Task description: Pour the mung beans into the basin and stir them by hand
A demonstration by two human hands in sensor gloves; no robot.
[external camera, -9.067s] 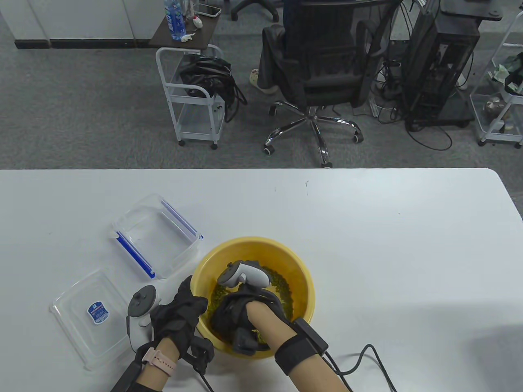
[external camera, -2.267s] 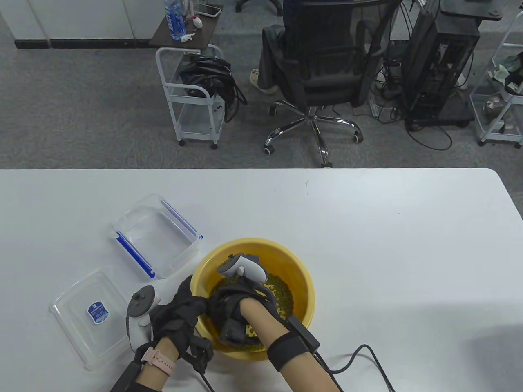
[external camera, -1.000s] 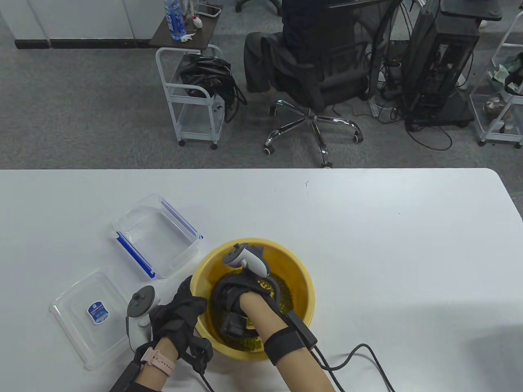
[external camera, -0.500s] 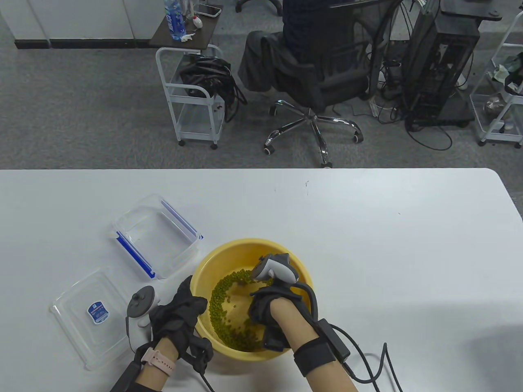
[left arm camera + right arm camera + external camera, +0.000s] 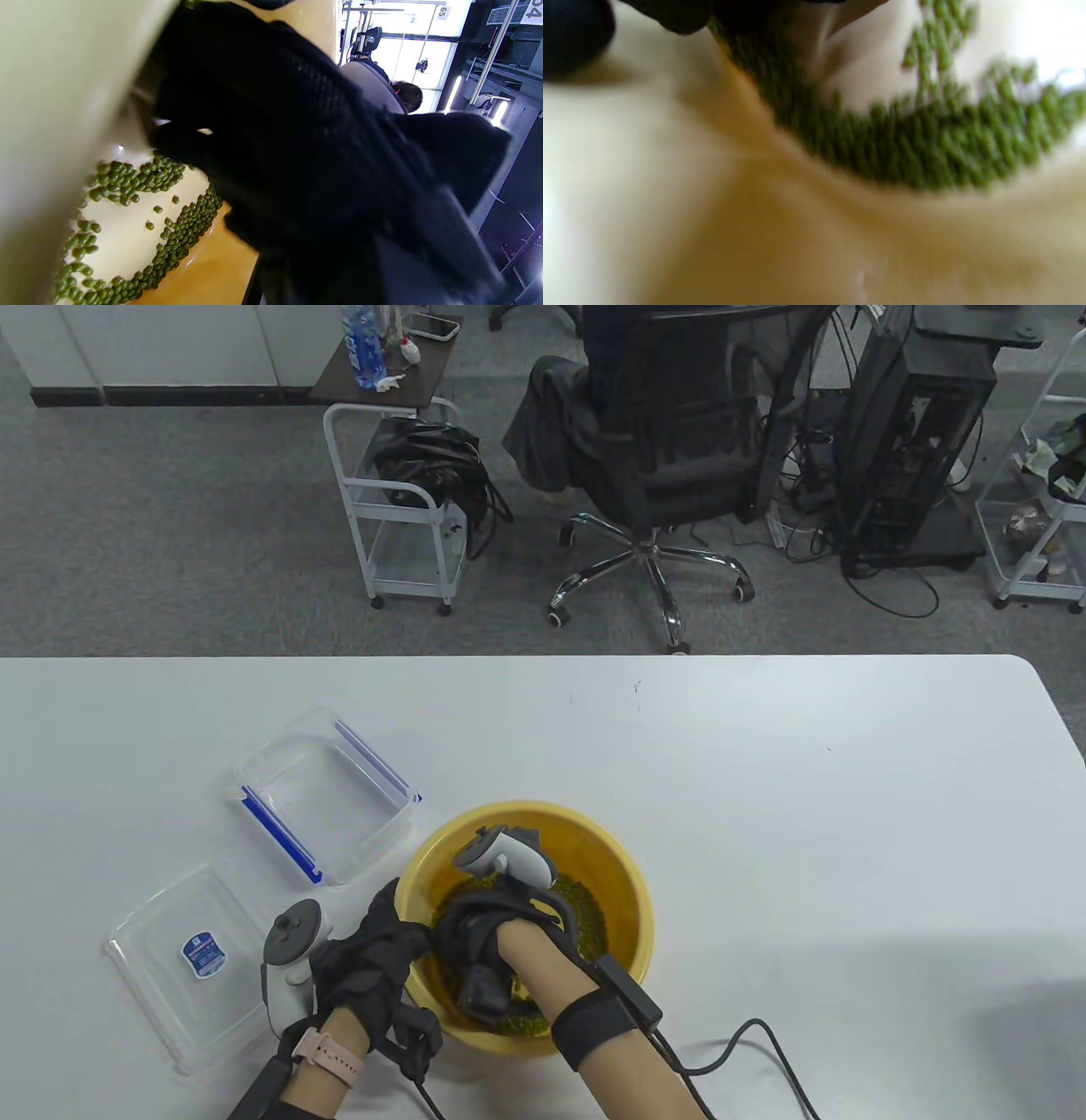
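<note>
A yellow basin [image 5: 629, 872] stands near the table's front edge with green mung beans [image 5: 587, 913] in its bottom. My left hand [image 5: 373, 954] grips the basin's left rim, thumb up along the edge. My right hand [image 5: 477, 931] is down inside the basin at its left-centre, fingers in the beans and hidden under the glove's back and white tracker. The left wrist view shows mung beans [image 5: 127, 183] on the basin floor [image 5: 212, 271] beside a black glove. The right wrist view is blurred: a band of beans [image 5: 925, 156] against the basin wall [image 5: 746, 237].
An empty clear container with blue clips [image 5: 327, 796] sits left of the basin, and its clear lid [image 5: 191, 959] lies nearer the front left. A cable [image 5: 747, 1052] trails from my right wrist across the table. An office chair [image 5: 662, 449] and a white cart [image 5: 403, 509] stand beyond the table.
My right hand has swept from the basin's right side back to its left-centre, pushing beans round; they now show on the right. The left hand has kept its hold on the rim.
</note>
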